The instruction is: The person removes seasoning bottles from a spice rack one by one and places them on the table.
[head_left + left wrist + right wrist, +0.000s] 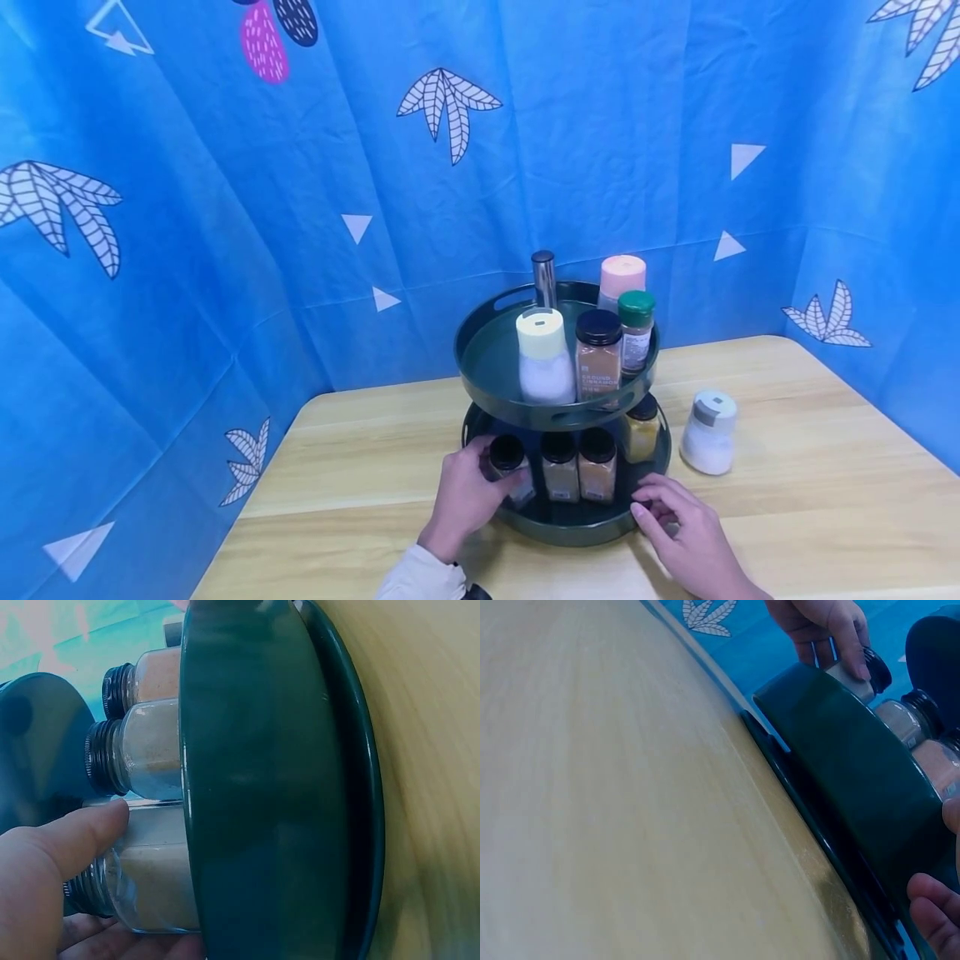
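A dark green two-tier round tray (pixel 577 533) stands on the table. On its lower tier my left hand (pixel 468 492) grips a black-lidded spice jar (pixel 507 452), thumb on one side and fingers round the other. In the left wrist view this glass jar (pixel 154 877) holds pale brown powder and stands just inside the rim. Two similar jars, one greyish (pixel 559 475) and one orange-brown (pixel 597 475), stand to its right. My right hand (pixel 686 533) pinches the lower tier's rim at the front right, with fingertips (pixel 930 892) against the outer wall.
The upper tier bears a cream-capped shaker (pixel 545 367), a ground cinnamon jar (pixel 599 358), a green-capped jar (pixel 636 333), a pink-capped container (pixel 622 275) and a silver post (pixel 544 279). A yellow-filled jar (pixel 642 433) stands below. A white-capped shaker (pixel 709 442) stands on the table (pixel 840 483), right of the tray.
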The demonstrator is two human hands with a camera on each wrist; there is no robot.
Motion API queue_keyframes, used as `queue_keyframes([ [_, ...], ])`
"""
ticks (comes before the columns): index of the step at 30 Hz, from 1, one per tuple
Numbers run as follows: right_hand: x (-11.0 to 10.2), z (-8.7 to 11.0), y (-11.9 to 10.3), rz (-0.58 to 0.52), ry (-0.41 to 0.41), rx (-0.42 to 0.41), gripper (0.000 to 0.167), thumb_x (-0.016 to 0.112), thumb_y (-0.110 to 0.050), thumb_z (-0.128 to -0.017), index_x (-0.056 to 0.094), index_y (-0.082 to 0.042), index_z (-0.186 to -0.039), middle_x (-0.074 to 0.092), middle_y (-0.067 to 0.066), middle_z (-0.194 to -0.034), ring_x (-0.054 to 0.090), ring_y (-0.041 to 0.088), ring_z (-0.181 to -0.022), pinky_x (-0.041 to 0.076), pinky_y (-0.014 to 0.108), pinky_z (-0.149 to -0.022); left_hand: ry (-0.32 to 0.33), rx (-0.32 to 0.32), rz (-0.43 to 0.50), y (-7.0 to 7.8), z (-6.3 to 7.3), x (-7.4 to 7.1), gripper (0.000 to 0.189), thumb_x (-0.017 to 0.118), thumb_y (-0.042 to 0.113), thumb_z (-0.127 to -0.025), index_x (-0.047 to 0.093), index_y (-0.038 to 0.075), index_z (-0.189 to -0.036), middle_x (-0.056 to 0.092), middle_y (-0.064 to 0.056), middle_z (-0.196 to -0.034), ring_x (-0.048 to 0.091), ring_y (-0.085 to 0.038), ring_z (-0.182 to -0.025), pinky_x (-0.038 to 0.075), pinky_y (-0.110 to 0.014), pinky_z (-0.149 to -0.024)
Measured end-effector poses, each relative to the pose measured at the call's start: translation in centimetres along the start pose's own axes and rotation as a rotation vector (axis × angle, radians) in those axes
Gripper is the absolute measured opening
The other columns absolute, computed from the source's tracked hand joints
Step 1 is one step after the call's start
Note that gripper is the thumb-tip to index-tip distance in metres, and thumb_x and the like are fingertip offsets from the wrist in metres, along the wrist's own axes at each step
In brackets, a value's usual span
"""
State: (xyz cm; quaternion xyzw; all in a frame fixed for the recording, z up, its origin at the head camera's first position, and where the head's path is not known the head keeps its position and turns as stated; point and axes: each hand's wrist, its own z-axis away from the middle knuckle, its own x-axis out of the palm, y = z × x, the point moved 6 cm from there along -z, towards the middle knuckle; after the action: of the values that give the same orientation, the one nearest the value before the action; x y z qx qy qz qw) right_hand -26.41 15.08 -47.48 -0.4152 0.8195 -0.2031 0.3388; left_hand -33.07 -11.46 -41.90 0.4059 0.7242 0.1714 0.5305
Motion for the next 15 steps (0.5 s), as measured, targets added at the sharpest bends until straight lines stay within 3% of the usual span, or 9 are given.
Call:
queue_keyframes([
  [15, -0.01, -0.16, 0.4, 0.016, -0.029, 0.011, 0.02, 0.073, 0.007, -0.078, 0.068, -0.011, -0.085, 0.066, 0.01, -0.102, 0.058, 0.001, -0.069, 0.05, 0.013, -0.059, -0.012, -0.008, 0.004, -0.17, -0.51, -0.1, 0.034, 0.083, 0.027, -0.076, 0.067, 0.012, -0.102, 0.067, 0.004, -0.088, 0.058, -0.01, -0.073, 0.051, -0.025, -0.063],
])
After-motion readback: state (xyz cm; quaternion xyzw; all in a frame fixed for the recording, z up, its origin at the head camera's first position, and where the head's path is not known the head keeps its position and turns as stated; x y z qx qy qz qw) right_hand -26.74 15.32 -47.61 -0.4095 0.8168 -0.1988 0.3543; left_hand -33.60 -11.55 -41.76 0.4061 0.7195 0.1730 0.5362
